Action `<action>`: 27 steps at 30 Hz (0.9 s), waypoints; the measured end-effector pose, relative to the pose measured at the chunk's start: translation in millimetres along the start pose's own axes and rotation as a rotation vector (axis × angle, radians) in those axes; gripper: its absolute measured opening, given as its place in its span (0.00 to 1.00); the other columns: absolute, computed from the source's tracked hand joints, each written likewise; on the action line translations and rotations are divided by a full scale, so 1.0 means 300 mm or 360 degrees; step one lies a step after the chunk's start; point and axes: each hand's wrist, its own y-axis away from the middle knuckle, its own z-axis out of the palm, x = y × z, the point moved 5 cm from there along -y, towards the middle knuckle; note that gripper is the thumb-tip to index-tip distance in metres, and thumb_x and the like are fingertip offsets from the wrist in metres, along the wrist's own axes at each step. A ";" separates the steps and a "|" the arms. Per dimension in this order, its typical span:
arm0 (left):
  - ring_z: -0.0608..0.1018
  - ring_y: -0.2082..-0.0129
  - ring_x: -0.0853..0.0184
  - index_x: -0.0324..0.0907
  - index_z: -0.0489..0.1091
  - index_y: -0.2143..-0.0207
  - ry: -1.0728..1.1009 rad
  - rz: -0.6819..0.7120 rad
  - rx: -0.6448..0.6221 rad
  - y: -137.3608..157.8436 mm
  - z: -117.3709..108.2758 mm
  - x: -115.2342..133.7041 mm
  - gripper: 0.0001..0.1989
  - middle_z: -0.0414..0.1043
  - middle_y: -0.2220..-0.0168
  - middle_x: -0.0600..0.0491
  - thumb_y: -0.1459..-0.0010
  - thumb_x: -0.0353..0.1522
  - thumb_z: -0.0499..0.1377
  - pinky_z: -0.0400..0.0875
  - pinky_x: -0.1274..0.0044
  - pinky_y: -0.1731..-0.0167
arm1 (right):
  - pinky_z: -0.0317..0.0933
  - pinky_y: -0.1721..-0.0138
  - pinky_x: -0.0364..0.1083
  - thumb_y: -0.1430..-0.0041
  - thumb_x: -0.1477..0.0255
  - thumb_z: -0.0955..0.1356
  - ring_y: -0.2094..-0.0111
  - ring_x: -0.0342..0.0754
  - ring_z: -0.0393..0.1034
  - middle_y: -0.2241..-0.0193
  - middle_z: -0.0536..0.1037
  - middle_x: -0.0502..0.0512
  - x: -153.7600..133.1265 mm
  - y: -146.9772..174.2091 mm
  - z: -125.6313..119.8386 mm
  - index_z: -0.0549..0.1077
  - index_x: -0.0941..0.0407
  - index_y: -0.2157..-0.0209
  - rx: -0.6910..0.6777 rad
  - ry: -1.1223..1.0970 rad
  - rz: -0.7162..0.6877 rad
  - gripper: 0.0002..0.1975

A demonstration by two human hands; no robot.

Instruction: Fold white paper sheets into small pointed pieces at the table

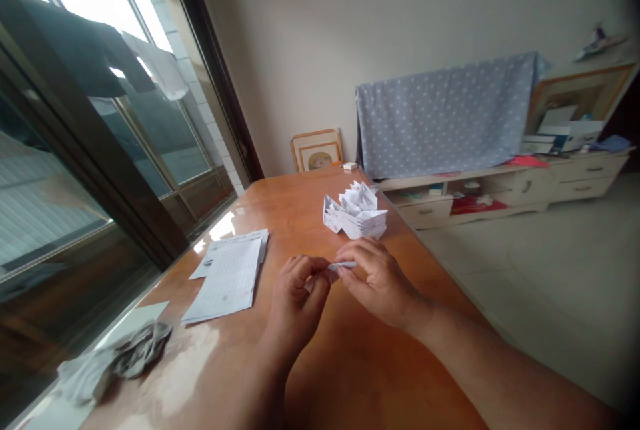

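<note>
Between my two hands is a small folded piece of white paper (342, 266), held just above the wooden table. My left hand (303, 290) pinches its left end with thumb and forefinger. On the other side my right hand (373, 277) grips it, thumb below and fingers above. Part of the paper is hidden by the fingers. Just beyond my right hand stands a cluster of folded white paper pieces (357, 217), stacked and pointed at the top. Left of my hands lie lined paper sheets (230, 283), overlapping one another.
The glossy wooden table (350, 377) runs away from me. A crumpled grey cloth (143, 350) lies at its left edge. A small white box (350, 166) sits at the far end. Beyond the right edge stands a low white cabinet (430, 213), with a dotted grey cloth (445, 117) above it.
</note>
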 end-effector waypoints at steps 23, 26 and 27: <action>0.72 0.69 0.64 0.43 0.72 0.71 0.0389 -0.0300 -0.0090 0.013 0.019 0.016 0.10 0.74 0.70 0.50 0.39 0.38 0.62 0.63 0.75 0.70 | 0.61 0.58 0.49 0.42 0.78 0.67 0.65 0.48 0.69 0.71 0.76 0.50 0.006 -0.007 -0.002 0.71 0.53 0.70 -0.0113 -0.0150 0.0104 0.06; 0.71 0.73 0.67 0.43 0.70 0.70 0.0533 -0.0431 -0.0159 0.026 0.034 -0.004 0.10 0.73 0.71 0.51 0.39 0.39 0.61 0.62 0.77 0.74 | 0.61 0.59 0.48 0.42 0.77 0.68 0.66 0.47 0.69 0.72 0.76 0.50 0.007 -0.012 -0.010 0.72 0.54 0.71 -0.0128 -0.0193 0.0126 0.05; 0.70 0.74 0.68 0.43 0.70 0.69 0.0555 -0.0452 -0.0172 0.029 0.037 -0.010 0.10 0.72 0.71 0.51 0.38 0.39 0.61 0.61 0.77 0.74 | 0.61 0.59 0.48 0.42 0.77 0.68 0.66 0.47 0.69 0.72 0.76 0.50 0.007 -0.013 -0.013 0.72 0.54 0.71 -0.0127 -0.0206 0.0132 0.05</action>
